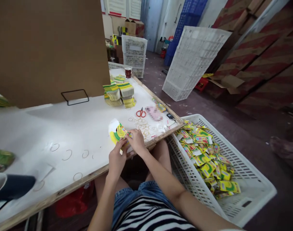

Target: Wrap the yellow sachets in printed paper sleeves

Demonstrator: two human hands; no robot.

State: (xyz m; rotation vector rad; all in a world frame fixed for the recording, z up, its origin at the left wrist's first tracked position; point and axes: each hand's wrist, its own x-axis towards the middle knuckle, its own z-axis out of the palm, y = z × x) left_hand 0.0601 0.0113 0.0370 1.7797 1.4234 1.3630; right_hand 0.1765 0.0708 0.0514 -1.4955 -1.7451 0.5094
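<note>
Near the table's front edge, both my hands are closed on a yellow and green printed card [114,137] with a white end and a dark spot in its middle. My left hand [117,156] pinches it from below. My right hand [136,140] grips its right side, where a small colourful printed piece shows between the fingers. Just right of my hands, tan rubber bands [144,127] lie scattered on the white tabletop [98,118]. Red-handled scissors [141,113] rest beyond them. Bundled stacks of similar yellow and green cards [119,93] stand farther back.
To my right, a white plastic crate [251,184] holds many yellow-green packets [206,157]. A dark blue mug [16,186] stands at the near left. A brown cardboard panel [47,48] rises behind the table, with a black wire frame [75,97] before it. White crates [194,61] are stacked beyond.
</note>
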